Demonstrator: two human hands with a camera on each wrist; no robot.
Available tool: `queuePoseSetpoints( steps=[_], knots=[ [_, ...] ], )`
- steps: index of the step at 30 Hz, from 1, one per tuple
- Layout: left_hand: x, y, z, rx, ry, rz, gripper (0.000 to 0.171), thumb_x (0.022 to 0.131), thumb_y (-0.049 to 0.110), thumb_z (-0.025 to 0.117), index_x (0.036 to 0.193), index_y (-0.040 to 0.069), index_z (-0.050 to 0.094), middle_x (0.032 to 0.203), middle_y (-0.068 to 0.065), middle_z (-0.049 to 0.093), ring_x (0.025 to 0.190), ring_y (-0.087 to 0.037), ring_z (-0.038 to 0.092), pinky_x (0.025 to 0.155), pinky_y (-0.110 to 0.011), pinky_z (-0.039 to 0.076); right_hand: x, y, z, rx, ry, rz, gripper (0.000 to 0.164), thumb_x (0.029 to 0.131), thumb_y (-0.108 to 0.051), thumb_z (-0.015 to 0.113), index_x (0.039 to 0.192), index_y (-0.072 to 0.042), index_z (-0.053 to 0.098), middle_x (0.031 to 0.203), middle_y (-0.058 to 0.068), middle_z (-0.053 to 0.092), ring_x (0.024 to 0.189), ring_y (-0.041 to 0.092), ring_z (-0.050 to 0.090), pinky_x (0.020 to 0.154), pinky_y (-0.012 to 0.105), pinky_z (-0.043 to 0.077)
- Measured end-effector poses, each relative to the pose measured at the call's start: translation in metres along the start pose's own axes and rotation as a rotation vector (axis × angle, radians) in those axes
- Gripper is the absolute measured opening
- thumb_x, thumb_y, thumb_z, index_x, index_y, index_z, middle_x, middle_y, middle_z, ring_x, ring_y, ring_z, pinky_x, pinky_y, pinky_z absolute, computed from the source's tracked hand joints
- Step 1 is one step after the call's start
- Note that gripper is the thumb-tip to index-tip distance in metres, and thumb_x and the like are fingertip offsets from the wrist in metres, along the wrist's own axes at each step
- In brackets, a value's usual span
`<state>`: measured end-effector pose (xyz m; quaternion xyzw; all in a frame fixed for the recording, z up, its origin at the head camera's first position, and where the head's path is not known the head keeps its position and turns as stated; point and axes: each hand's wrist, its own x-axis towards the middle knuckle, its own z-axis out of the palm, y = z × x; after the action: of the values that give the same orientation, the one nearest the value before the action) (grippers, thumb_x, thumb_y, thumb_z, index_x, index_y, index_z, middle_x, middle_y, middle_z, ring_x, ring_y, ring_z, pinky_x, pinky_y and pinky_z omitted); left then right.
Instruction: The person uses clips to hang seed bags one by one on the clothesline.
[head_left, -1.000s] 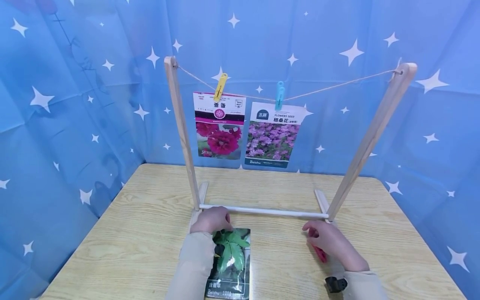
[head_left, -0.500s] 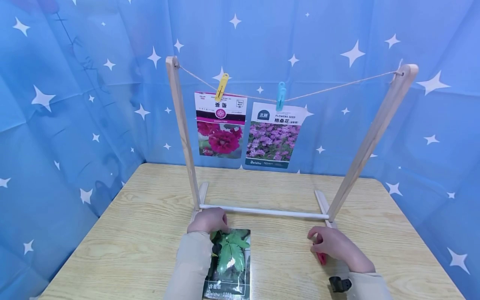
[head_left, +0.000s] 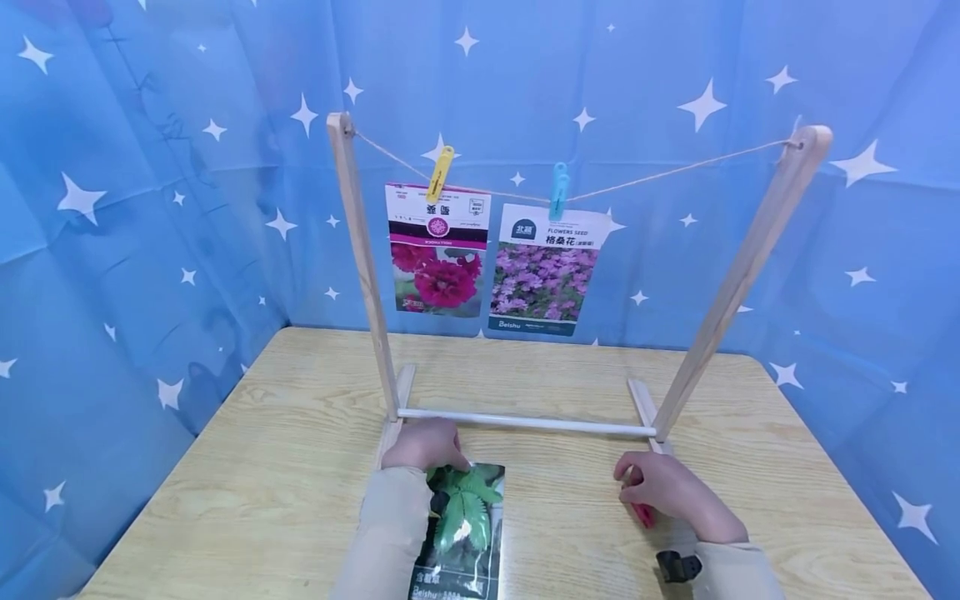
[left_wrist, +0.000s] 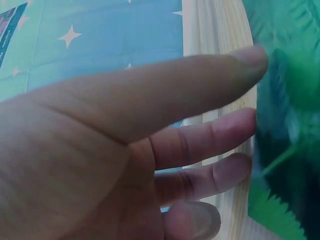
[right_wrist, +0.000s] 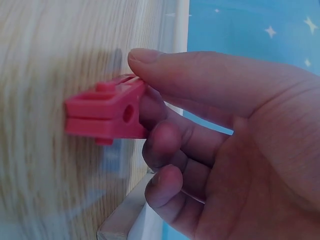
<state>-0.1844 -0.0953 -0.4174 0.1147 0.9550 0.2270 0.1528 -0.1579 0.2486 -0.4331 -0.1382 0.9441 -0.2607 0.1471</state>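
My left hand (head_left: 426, 445) pinches the upper left edge of a seed packet (head_left: 467, 533) with a green fern-like leaf on it, lying on the table. In the left wrist view the thumb overlaps the edge of the packet (left_wrist: 290, 100); the index finger is mostly hidden. With thumb and fingers, my right hand (head_left: 667, 492) holds a red clothespin (right_wrist: 105, 112) low over the table on the right. Two flower seed packets hang from a string: a hollyhock packet (head_left: 438, 279) under a yellow clothespin (head_left: 440, 175), and a purple-flower packet (head_left: 546, 271) under a blue clothespin (head_left: 559, 192).
A wooden frame with a left post (head_left: 363, 267) and right post (head_left: 738, 283) carries the sagging string (head_left: 675, 171). A white rod (head_left: 525, 422) joins the posts low down, just beyond my hands. A star-patterned blue curtain (head_left: 187, 308) encloses the table (head_left: 262, 467).
My right hand with the red clothespin has shifted slightly right and toward me since a second ago. My left hand stays at the leaf packet, which has slid slightly toward me.
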Motion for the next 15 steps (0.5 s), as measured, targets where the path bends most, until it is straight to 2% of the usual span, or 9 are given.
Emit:
queuePoseSetpoints(
  steps=[7,15],
  knots=[
    [-0.004,-0.0016,0.0025,0.0,0.0,-0.021,0.023,0.066,0.027,0.076,0.064,0.015,0.056,0.065,0.004,0.051,0.054,-0.013,0.046,0.047,-0.03,0.039,-0.0012,0.0009,-0.0029,0.014,-0.002,0.081,0.018,0.074,-0.006,0.068,0.089,-0.01,0.059,0.068,-0.001,0.053,0.059,0.014,0.046,0.054,0.029,0.038],
    [-0.009,-0.0087,0.0039,0.025,-0.017,-0.042,0.027,0.067,0.029,0.077,0.07,0.014,0.055,0.072,0.004,0.049,0.057,-0.013,0.047,0.049,-0.03,0.039,0.0018,0.0022,-0.0016,0.033,0.009,-0.035,0.027,0.076,-0.007,0.065,0.102,-0.005,0.058,0.066,-0.003,0.053,0.053,0.011,0.048,0.051,0.025,0.039]
  ],
)
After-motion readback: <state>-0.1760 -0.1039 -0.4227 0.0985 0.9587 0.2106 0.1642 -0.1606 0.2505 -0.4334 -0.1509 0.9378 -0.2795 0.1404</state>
